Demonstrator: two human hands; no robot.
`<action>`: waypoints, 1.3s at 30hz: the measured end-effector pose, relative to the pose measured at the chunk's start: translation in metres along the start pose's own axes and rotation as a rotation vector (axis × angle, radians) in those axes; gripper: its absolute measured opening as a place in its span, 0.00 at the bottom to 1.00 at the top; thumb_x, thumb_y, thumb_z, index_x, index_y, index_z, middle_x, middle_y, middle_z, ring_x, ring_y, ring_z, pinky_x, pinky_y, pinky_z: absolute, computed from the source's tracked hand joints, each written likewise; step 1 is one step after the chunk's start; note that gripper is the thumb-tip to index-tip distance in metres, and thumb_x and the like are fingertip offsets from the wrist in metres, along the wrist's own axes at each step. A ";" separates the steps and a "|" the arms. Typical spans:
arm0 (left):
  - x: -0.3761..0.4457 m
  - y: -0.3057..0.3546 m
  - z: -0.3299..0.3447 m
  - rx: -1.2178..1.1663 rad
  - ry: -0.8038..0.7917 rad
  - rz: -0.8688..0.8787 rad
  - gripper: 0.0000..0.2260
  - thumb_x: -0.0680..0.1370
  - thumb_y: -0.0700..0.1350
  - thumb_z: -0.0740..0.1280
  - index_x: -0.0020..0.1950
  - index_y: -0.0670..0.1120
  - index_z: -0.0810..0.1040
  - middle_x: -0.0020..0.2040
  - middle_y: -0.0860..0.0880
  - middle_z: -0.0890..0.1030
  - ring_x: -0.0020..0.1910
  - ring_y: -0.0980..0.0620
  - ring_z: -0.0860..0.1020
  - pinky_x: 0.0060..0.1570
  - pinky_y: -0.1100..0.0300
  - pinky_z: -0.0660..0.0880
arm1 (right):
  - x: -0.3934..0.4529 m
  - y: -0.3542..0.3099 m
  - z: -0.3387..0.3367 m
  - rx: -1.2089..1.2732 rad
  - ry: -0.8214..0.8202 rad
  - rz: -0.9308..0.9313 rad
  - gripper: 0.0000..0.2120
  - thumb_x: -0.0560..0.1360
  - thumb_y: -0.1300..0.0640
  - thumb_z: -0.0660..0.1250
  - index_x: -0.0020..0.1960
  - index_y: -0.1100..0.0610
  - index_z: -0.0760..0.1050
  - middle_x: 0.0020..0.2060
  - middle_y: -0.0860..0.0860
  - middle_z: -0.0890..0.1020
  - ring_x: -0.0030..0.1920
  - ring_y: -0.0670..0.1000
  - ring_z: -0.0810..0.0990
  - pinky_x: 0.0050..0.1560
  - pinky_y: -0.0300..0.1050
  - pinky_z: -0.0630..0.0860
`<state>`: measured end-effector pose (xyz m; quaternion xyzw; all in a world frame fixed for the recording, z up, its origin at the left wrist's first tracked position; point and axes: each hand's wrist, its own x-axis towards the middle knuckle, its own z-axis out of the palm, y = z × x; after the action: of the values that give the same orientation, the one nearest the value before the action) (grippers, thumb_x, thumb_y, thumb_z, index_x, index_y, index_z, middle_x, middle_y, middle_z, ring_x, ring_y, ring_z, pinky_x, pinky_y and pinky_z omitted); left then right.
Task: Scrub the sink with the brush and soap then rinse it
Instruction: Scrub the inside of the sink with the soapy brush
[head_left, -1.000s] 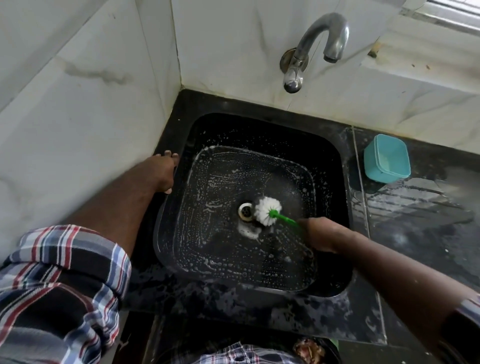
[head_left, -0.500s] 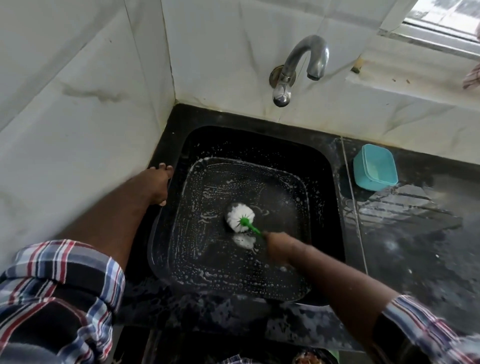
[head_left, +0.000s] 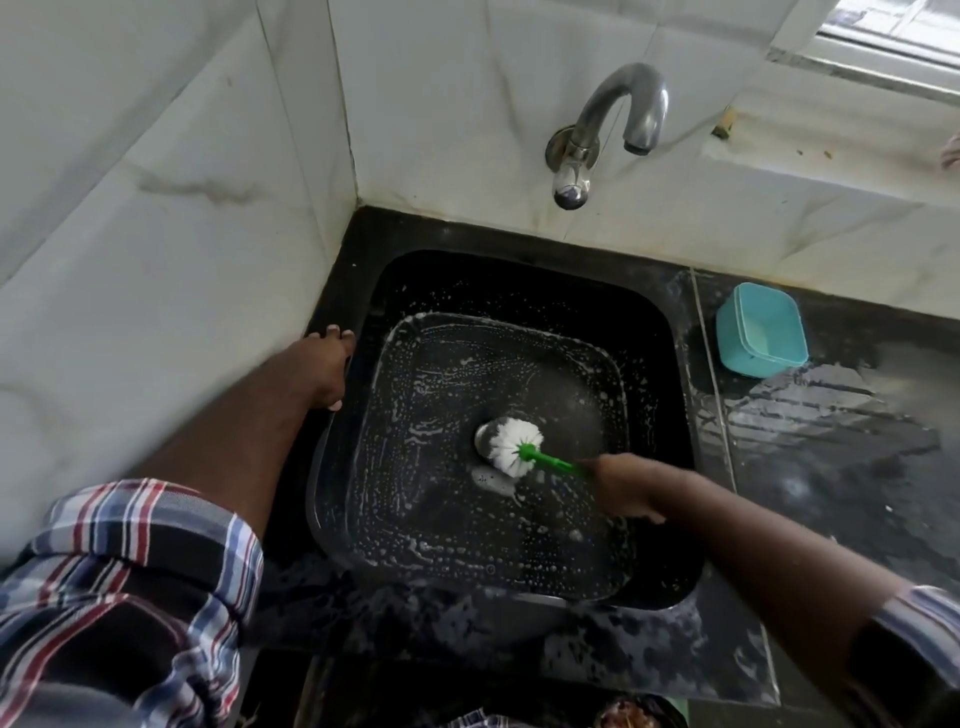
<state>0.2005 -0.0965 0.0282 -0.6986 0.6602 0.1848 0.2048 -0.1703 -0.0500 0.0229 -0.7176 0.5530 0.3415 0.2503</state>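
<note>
Sink floor is scrubbed: brush gripped by right hand; left hand, fingers relaxed, is braced on rim.

The person wears a plaid shirt of woven cloth with dark, white, red and blue stripes crossing in checks. The left sleeve is rolled up above the elbow, so the forearm is bare down to the left hand. The right sleeve has the same checked pattern and ends at a folded cuff, well behind the right hand. Both hands are bare. Between the arms, at the bottom edge, a small part of the same shirt shows.
</note>
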 end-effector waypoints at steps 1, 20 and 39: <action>0.000 0.000 -0.001 0.000 -0.001 -0.005 0.48 0.72 0.43 0.76 0.81 0.43 0.46 0.80 0.41 0.48 0.78 0.39 0.55 0.74 0.52 0.59 | 0.002 0.008 -0.008 -0.038 0.042 0.028 0.19 0.79 0.59 0.55 0.68 0.49 0.72 0.56 0.54 0.82 0.52 0.54 0.83 0.45 0.42 0.75; 0.003 -0.003 0.000 0.037 0.004 0.012 0.48 0.71 0.44 0.76 0.81 0.43 0.48 0.80 0.41 0.50 0.77 0.40 0.58 0.72 0.53 0.61 | 0.021 -0.045 0.003 0.144 0.099 -0.015 0.26 0.77 0.63 0.58 0.74 0.48 0.67 0.58 0.55 0.81 0.55 0.56 0.82 0.54 0.46 0.78; 0.005 -0.001 0.001 -0.001 -0.004 -0.015 0.47 0.72 0.43 0.75 0.81 0.44 0.47 0.81 0.42 0.48 0.78 0.40 0.55 0.73 0.53 0.60 | 0.007 -0.011 -0.002 -0.002 0.026 0.015 0.20 0.74 0.62 0.64 0.66 0.57 0.76 0.56 0.58 0.83 0.57 0.57 0.82 0.57 0.47 0.78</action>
<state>0.2014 -0.0996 0.0248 -0.7033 0.6543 0.1848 0.2073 -0.1579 -0.0526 0.0182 -0.7180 0.5611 0.3347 0.2400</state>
